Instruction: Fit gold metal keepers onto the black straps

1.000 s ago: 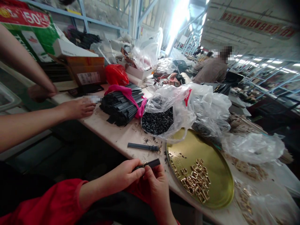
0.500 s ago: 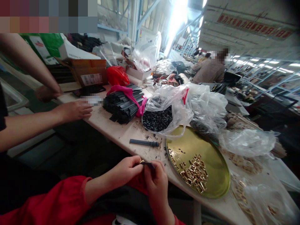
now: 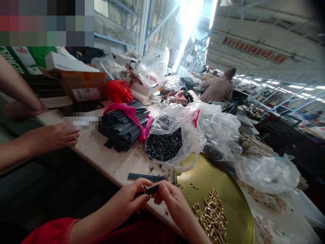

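Observation:
My left hand (image 3: 132, 198) is closed on the end of a short black strap (image 3: 153, 189), where a bit of gold metal (image 3: 144, 187) shows between thumb and fingers. The strap's other end is pinched in my right hand (image 3: 170, 200). Both hands are close together above the table's front edge. Just behind them lies a dark strap (image 3: 142, 176) with a small gold piece at its right end. To the right, gold buckles (image 3: 212, 217) are heaped on a round gold tray (image 3: 241, 200). My fingers hide part of the held strap.
A plastic bag of small black loops (image 3: 165, 145) sits behind the tray. Left of it is a bundle of black straps (image 3: 122, 130) tied with pink cloth. Another person's hand (image 3: 54, 137) rests at the table's left edge. More clear bags (image 3: 266, 173) lie right.
The camera view has shifted, so table things appear lower and further left. My hands have come nearer the table strap and tray, and the held strap is now stretched between them.

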